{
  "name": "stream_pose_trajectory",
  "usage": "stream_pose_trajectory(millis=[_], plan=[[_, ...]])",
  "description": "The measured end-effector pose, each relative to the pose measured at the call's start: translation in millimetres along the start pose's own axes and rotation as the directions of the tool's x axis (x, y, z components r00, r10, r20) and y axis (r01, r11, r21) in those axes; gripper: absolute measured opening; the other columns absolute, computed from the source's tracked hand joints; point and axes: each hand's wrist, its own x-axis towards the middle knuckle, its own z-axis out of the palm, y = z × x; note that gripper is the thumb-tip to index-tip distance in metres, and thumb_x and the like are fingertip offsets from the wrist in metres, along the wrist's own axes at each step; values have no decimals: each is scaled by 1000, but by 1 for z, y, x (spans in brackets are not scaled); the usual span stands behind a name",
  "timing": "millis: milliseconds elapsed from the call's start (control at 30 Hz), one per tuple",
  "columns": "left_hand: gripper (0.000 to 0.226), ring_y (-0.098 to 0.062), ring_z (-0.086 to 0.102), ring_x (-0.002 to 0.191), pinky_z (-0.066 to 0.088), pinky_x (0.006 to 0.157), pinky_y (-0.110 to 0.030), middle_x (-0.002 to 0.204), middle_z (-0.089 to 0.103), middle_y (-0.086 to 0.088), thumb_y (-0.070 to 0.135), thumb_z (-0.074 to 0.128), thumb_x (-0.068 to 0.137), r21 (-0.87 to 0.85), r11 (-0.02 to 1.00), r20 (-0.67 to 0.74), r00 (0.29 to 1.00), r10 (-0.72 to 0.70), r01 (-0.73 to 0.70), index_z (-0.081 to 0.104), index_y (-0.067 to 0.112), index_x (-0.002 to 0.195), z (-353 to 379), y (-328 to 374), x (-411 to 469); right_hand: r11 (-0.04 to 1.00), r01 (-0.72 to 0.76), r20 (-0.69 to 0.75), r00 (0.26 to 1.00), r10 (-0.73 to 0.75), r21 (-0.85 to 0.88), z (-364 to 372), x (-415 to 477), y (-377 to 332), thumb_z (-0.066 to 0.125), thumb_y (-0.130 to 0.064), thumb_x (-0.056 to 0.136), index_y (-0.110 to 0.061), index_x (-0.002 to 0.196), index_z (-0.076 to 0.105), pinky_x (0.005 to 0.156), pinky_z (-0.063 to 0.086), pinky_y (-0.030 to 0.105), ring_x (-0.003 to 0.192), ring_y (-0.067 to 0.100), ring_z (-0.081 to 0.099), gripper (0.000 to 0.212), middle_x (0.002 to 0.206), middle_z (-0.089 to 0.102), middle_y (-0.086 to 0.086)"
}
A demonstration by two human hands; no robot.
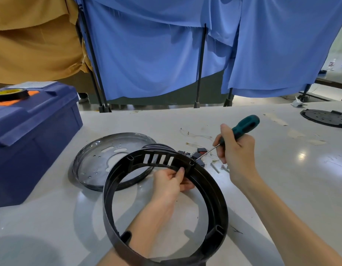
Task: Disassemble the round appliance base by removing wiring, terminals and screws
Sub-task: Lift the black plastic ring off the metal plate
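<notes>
A black plastic ring, the round appliance base (pixel 218 204), is tilted up off the white table. My left hand (pixel 170 184) reaches through the ring from inside and grips its far rim just below the slotted vents. My right hand (pixel 236 150) holds a screwdriver (pixel 243 127) with a green and black handle; its thin shaft points down-left to a screw post on the ring's far right rim. Beyond the ring lie removed black and red terminal parts (pixel 200 153), thin wires (pixel 195 134) and loose screws (pixel 216 167).
A shiny metal plate (pixel 95 160) lies flat behind the ring. A large blue toolbox (pixel 32 135) with a tape roll (pixel 10 94) on it stands at the left. A black round cover (pixel 325 118) sits at the far right. Blue curtains hang behind the table.
</notes>
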Motion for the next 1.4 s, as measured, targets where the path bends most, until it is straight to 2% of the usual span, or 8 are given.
stream_pose_trajectory(millis=[167,467,633,767,833,1033,1200,1400], plan=[[19,-17,67,55,59,67,-29,71,69,-13,7,52,97,10,1000,-2,1000,5,-5,66,-3,90,2,-2,0,997,15,62,998,-10,-73,4,-1,9,52,-25,98,-3,60,59,38,37,13,33,7,40,44,39,47,-3],[20,-19,70,59,59,73,-32,74,72,-13,9,52,97,16,1000,0,1000,10,-10,67,-3,92,1,-4,1,998,34,14,999,-33,-52,0,2,4,52,-19,96,-2,60,56,36,36,14,32,6,39,40,38,45,-3],[20,-20,69,62,59,78,-38,86,71,-23,9,52,97,20,1000,5,1000,15,-15,66,-6,97,1,-2,0,995,1,89,996,8,-104,3,0,9,52,-22,97,-4,60,57,36,36,16,32,6,40,42,38,48,-1],[20,-21,70,63,60,72,-33,84,72,-21,8,52,97,25,999,7,1000,24,-24,66,-6,98,1,-3,-1,984,29,238,971,14,-176,4,0,12,55,-25,97,-12,86,54,39,40,17,34,12,45,17,44,53,1],[20,-21,71,65,60,72,-32,84,73,-19,9,52,97,27,999,9,1000,22,-22,67,-4,98,1,-3,-1,981,45,282,960,10,-189,2,1,11,61,-29,94,-9,95,47,37,40,20,34,17,49,24,46,58,4],[20,-26,72,72,59,79,-37,84,74,-16,11,52,97,51,998,8,1000,21,-21,68,-1,97,1,-3,-1,965,19,199,979,35,-262,-3,4,-4,80,-46,63,-5,83,57,32,33,18,25,11,36,52,37,52,0],[18,-24,72,69,59,76,-35,83,73,-16,10,53,97,58,998,-20,1000,4,-3,66,-1,96,1,-3,1,974,-26,173,983,67,-225,-4,6,-4,63,-31,90,8,71,58,31,34,23,26,19,43,44,39,55,10],[17,-20,72,67,59,76,-32,82,73,-13,15,53,97,65,998,-29,1000,9,-7,64,3,95,3,-3,0,943,61,216,976,11,-327,11,-4,7,61,-19,87,-12,48,52,35,33,11,29,6,43,41,37,55,5]])
